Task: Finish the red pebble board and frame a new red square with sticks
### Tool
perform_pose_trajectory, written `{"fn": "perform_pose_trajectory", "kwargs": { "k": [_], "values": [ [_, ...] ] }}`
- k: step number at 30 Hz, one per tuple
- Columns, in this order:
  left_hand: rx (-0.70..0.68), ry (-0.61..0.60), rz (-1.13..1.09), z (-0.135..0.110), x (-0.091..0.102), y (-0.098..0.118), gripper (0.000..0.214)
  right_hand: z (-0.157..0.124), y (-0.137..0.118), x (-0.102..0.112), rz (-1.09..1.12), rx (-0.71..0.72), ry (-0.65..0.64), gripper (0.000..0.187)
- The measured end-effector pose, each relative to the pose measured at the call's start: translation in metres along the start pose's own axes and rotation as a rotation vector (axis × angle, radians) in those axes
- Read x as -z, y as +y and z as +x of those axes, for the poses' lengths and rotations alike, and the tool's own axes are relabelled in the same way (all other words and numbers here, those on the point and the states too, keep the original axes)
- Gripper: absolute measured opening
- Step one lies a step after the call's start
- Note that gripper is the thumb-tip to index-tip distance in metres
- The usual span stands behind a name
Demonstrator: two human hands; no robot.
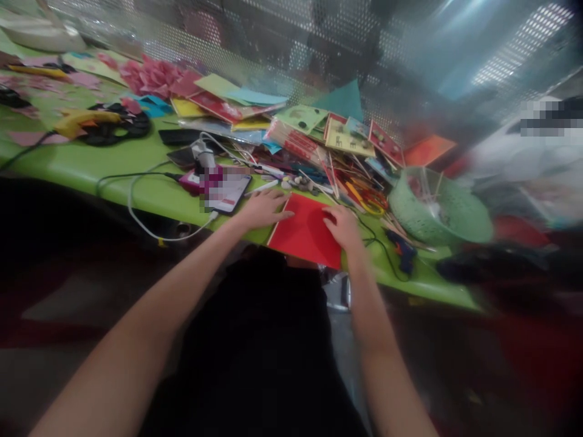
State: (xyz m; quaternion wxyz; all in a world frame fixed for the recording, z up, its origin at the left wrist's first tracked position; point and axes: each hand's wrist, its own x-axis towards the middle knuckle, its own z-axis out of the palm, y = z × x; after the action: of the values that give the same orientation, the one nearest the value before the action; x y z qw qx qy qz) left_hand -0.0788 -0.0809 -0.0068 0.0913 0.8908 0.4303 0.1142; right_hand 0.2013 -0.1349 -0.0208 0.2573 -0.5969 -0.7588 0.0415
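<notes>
A flat red sheet of card (305, 229) lies at the front edge of the green table (150, 197). My left hand (263, 208) rests at its upper left edge, fingers stretched out and thumb over the card. On the card's right edge lies my right hand (344, 224), its fingers a little bent and the thumb apart from them. Neither hand grips anything that I can see. Left of my left hand is a phone (233, 193). Small stones (298, 182) lie just beyond the card.
A green basket (437, 212) and a blue glue gun (403, 250) are on the right. Scissors (367, 195), decorated cards (348, 135) and coloured paper crowd the back. White cable (136, 212) loops over the front edge. A yellow glue gun (82, 121) lies left. Someone in white (523, 152) is blurred at right.
</notes>
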Motion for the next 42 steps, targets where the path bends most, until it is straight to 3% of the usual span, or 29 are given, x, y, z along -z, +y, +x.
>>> {"fn": "perform_pose_trajectory", "kwargs": {
  "k": [6, 13, 19, 25, 31, 36, 39, 42],
  "values": [
    [-0.010, 0.074, 0.088, -0.003, -0.007, 0.007, 0.053, 0.000, -0.002, 0.002, 0.040, -0.024, 0.071, 0.030],
    [-0.033, 0.083, 0.078, -0.005, -0.009, 0.002, 0.052, 0.005, 0.001, 0.022, 0.124, -0.202, 0.178, 0.028],
    [-0.020, 0.076, 0.006, -0.007, -0.008, 0.002, 0.053, 0.039, 0.008, 0.040, -0.028, -0.212, 0.034, 0.023],
    [-0.059, 0.039, -0.015, -0.007, -0.007, 0.001, 0.051, 0.076, 0.005, 0.024, -0.317, -0.185, -0.091, 0.016],
    [-0.060, 0.043, -0.032, -0.008, -0.009, 0.000, 0.048, 0.078, 0.004, 0.014, -0.422, -0.156, -0.085, 0.014],
    [-0.042, 0.036, -0.085, -0.011, -0.006, 0.000, 0.048, 0.060, 0.012, 0.036, -0.277, -0.108, -0.023, 0.015],
    [-0.026, 0.029, -0.113, -0.011, -0.003, 0.000, 0.047, 0.054, 0.014, 0.048, -0.076, -0.025, -0.104, 0.015],
    [-0.014, 0.021, -0.135, -0.011, -0.001, 0.000, 0.045, 0.053, 0.013, 0.049, -0.013, 0.033, -0.166, 0.015]
  ]
}}
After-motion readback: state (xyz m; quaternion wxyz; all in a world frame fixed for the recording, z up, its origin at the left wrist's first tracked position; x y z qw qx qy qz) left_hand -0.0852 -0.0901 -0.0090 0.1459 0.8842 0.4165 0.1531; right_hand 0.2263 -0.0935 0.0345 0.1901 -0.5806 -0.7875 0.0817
